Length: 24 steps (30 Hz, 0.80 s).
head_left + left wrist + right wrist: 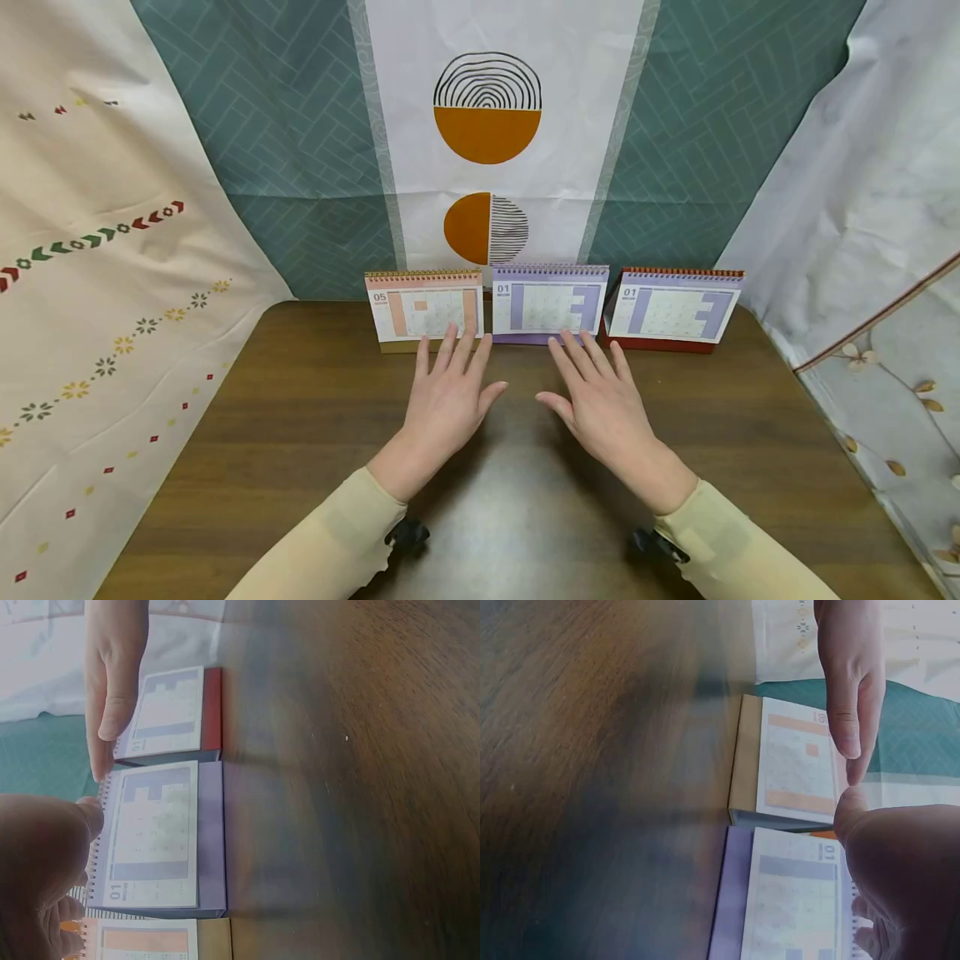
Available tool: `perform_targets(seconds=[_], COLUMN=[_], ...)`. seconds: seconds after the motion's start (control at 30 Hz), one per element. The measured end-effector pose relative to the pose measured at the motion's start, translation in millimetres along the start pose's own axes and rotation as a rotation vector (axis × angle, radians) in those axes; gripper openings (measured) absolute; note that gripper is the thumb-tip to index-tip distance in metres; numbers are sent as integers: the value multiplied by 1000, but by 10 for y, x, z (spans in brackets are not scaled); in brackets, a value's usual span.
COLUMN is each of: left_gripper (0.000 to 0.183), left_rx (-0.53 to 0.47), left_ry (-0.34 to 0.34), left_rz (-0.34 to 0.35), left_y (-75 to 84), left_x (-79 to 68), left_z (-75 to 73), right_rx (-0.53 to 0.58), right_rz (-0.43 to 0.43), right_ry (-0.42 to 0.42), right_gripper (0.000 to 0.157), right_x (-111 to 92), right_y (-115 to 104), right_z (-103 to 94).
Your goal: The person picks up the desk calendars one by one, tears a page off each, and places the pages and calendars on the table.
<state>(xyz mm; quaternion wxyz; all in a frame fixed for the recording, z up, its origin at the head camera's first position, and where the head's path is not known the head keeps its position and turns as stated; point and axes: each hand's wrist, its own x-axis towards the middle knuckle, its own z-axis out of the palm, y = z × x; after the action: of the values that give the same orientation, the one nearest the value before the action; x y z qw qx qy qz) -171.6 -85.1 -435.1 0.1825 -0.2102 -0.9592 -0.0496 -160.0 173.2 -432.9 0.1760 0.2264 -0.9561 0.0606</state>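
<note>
Three desk calendars stand side by side at the back of the table. On the left is an orange-printed calendar [438, 310] with a tan base, marked 05. A purple calendar [551, 302] marked 01 stands in the middle, and a red-based calendar [673, 308] marked 01 at the right. My left hand [448, 392], palm down with fingers straight and spread, is in front of the orange-printed one. The right hand [603, 400] mirrors it before the purple one, fingers extended too. Neither hand holds anything; whether fingertips touch the calendars I cannot tell.
Brown wooden table [300, 467] lies under both arms. Behind it hangs a green and white cloth [300, 125] with orange half-circles. Patterned white cloths flank the left [112, 333] and right [862, 250] sides. Black straps [408, 533] sit at the wrists.
</note>
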Motion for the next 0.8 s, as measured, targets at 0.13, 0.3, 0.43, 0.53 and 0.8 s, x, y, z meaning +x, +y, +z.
perform_targets(seconds=[0.13, 0.3, 0.43, 0.53, 0.8], left_gripper=[73, 72, 73, 73, 72], left_rx=[-6, -15, -9, -3, -8], left_ry=[-7, -19, -22, -22, 24], left_rz=[-8, -8, 2, 8, 32], left_y=[36, 83, 117, 138, 168], left_x=[16, 52, 69, 85, 114], left_z=[11, 18, 28, 38, 44], right_rx=[3, 2, -2, -4, -7], right_rz=[6, 26, 37, 35, 18], right_ry=[-14, -33, -34, -25, 7], right_gripper=[83, 84, 85, 85, 85], right_x=[-24, -50, -87, -109, -117], right_y=[36, 91, 134, 161, 209], right_z=[-8, -33, -24, -19, -21])
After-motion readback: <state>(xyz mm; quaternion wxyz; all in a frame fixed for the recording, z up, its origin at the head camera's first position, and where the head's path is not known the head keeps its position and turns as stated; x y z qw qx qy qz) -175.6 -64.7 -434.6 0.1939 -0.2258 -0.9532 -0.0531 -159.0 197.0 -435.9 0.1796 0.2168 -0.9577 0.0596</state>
